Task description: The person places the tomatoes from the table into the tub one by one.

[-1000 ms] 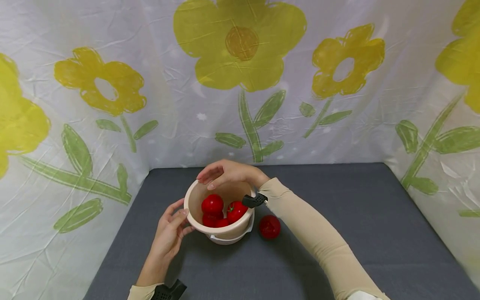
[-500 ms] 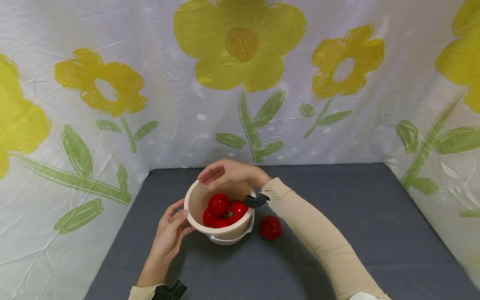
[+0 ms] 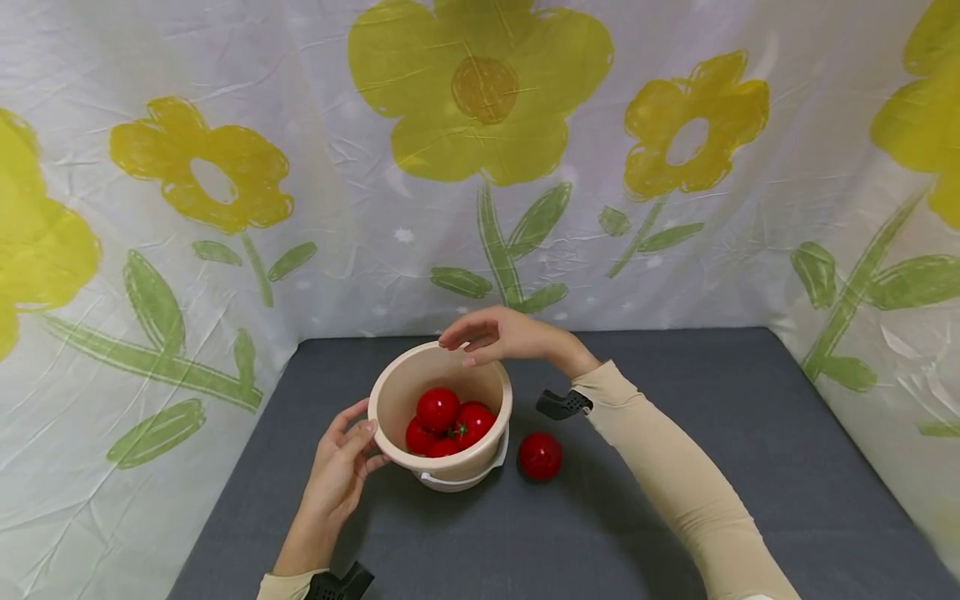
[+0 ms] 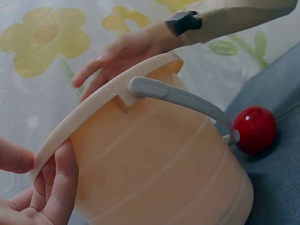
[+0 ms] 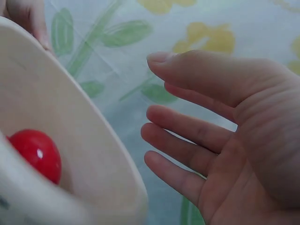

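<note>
A beige bucket [image 3: 390,408] with a pale handle [image 4: 187,101] stands tilted on the dark cloth, several red tomatoes [image 3: 438,409] inside it. My left hand [image 3: 339,471] grips the bucket's left rim, thumb on one side and fingers on the other, as the left wrist view shows. Over the bucket's far right rim hovers my right hand [image 3: 513,337], its fingers relaxed and holding nothing. In the right wrist view that hand [image 5: 225,136] is apart from the rim. One more tomato [image 3: 539,456] lies on the cloth just right of the bucket.
A dark grey cloth [image 3: 675,400] covers the table. Behind and at both sides hangs a white curtain [image 3: 337,167] printed with yellow flowers. A black wrist camera [image 3: 564,405] on the right arm sits above the cloth near the loose tomato.
My right hand has moved right, away from over the bucket's opening. Inside, the top tomato rolled slightly right, then settled. My left hand stays on the rim.
</note>
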A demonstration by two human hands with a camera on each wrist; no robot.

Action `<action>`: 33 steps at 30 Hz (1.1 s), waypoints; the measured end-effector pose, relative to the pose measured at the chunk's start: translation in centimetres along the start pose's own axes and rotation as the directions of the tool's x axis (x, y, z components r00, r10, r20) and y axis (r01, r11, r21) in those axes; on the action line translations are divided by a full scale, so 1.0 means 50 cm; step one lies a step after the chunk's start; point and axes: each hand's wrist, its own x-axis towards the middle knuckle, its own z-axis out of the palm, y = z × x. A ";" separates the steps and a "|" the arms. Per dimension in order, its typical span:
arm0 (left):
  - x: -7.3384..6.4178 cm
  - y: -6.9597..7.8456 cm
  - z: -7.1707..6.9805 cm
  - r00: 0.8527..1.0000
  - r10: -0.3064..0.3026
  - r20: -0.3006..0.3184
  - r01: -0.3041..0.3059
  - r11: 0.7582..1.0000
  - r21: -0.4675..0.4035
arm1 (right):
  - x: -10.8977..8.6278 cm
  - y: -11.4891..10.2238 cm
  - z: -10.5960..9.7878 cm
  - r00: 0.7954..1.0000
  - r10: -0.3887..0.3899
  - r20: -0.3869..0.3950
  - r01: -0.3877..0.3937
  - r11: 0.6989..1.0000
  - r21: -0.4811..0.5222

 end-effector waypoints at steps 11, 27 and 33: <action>-0.001 0.000 0.000 1.000 0.002 0.001 -0.002 1.000 0.009 | -0.163 0.025 -0.011 0.983 0.106 -0.151 -0.111 0.993 -0.029; -0.003 0.000 -0.002 1.000 0.004 0.015 -0.004 1.000 0.000 | -0.267 0.169 0.077 0.960 0.250 -0.122 -0.259 0.964 -0.058; -0.003 0.001 0.001 1.000 -0.005 0.004 0.004 1.000 0.010 | -0.265 0.194 0.102 0.961 0.262 -0.093 -0.270 0.959 -0.086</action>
